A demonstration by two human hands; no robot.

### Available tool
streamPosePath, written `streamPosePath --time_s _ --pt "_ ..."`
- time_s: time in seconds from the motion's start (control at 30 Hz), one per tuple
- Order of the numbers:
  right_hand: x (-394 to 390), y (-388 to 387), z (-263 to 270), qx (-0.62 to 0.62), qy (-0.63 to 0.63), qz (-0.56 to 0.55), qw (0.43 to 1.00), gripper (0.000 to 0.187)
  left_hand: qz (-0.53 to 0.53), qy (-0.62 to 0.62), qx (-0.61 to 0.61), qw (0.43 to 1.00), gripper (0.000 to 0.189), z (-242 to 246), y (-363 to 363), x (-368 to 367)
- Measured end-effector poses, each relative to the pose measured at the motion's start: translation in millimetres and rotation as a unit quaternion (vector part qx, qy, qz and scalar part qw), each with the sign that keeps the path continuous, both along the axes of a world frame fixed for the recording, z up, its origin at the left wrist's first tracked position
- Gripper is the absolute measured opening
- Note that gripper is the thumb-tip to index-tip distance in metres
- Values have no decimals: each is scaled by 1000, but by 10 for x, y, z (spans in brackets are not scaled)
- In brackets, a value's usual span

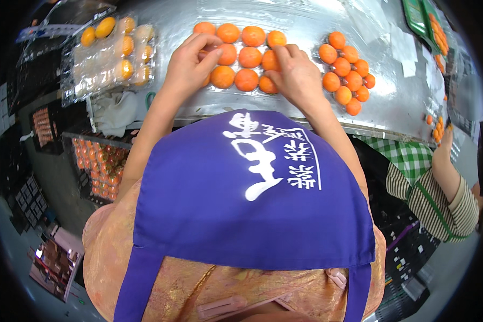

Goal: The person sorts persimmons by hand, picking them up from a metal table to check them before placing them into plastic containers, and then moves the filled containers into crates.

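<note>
Orange round fruits, which look like tomatoes or persimmons, sit in rows in a clear plastic tray [241, 90] on the metal table [225, 102]. My left hand [195, 60] rests at the tray's left end, fingers curved around a fruit [203, 55] partly hidden by them. At the right end, my right hand [296, 70] reaches over the edge, its fingertips on a middle-row fruit [270, 61] and its thumb by a front-row fruit [268, 85]. A loose group of similar fruits [341, 67] lies on the table to the right of my right hand.
Clear plastic trays [96, 68] with some yellow-orange fruits stand at the left. A whitish cloth [118, 110] lies near the table edge. Crates of packed red fruit [100, 165] are below left. At the right are a green tray [416, 20] and a co-worker's arm [444, 169].
</note>
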State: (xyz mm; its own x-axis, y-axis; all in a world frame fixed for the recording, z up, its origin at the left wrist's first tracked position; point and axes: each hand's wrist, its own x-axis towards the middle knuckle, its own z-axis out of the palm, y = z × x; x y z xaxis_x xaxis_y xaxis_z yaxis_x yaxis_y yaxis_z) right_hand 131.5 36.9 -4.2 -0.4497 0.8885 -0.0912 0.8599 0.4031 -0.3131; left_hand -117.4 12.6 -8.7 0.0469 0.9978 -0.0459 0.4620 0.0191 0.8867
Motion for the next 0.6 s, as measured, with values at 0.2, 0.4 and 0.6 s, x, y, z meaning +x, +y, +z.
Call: streamPosePath --time_s 0.2,0.4,0.6 --pt "-92 62 -76 -22 -62 -18 998 39 -25 -9 13 1000 17 -63 -5 48" --pt "-54 87 -70 -55 -16 2 998 33 -35 -27 20 999 16 -65 12 130" --pt "66 81 -116 -28 92 -22 995 33 -53 -59 24 997 14 29 35 233"
